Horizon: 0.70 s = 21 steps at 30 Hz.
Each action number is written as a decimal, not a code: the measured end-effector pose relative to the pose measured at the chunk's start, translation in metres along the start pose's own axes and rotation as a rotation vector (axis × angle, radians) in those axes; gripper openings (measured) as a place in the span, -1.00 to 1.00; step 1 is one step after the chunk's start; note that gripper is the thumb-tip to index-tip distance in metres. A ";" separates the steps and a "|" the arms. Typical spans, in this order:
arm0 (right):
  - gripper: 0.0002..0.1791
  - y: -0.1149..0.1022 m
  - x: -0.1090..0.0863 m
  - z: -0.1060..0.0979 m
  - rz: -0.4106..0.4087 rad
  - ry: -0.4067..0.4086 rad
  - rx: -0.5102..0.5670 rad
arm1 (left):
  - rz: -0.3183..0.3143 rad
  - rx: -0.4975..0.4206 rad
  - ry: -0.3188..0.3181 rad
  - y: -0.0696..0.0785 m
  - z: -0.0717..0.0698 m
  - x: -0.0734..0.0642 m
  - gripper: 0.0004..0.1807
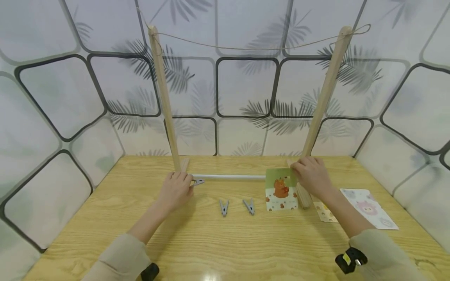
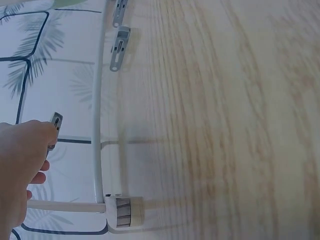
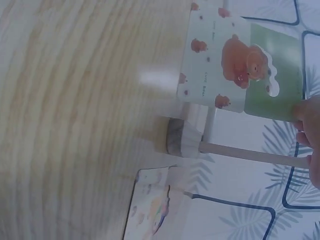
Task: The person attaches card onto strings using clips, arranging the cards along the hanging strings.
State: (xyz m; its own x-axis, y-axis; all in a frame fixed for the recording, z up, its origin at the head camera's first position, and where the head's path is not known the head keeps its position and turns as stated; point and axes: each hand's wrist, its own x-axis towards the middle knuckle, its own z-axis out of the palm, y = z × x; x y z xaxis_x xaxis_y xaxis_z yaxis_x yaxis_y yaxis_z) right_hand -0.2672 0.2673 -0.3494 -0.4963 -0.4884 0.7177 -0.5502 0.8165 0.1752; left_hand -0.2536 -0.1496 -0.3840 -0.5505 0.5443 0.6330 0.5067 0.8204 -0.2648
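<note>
pinching bear card (image 1: 281, 190), lengthwise upright, in right hand (image 1: 312, 176) below right half of twine (image 1: 246, 49), gray clothespin (image 1: 199, 182) in left hand (image 1: 177, 189) below its left.

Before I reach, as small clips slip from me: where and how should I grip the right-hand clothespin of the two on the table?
Pinch the clothespin across its two spread legs, coming from above. It lies on the table, legs fanned apart at the far end and converging toward you, so squeezing there should probably open it.
</note>
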 end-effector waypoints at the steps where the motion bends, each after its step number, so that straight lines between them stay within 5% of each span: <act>1: -0.89 0.000 0.002 -0.001 -0.001 0.004 0.004 | 0.003 0.005 0.014 -0.001 0.000 0.001 -0.74; 21: -0.92 -0.007 0.035 -0.014 -0.167 0.155 -0.036 | -0.031 -0.014 0.054 -0.009 -0.017 0.016 -0.62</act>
State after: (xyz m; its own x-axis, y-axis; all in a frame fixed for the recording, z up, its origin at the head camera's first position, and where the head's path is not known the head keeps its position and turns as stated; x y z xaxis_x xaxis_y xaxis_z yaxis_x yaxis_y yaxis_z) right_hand -0.2715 0.2484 -0.3162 -0.2899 -0.5671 0.7710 -0.5907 0.7398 0.3220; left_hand -0.2553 -0.1516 -0.3589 -0.5295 0.5081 0.6793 0.4996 0.8339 -0.2343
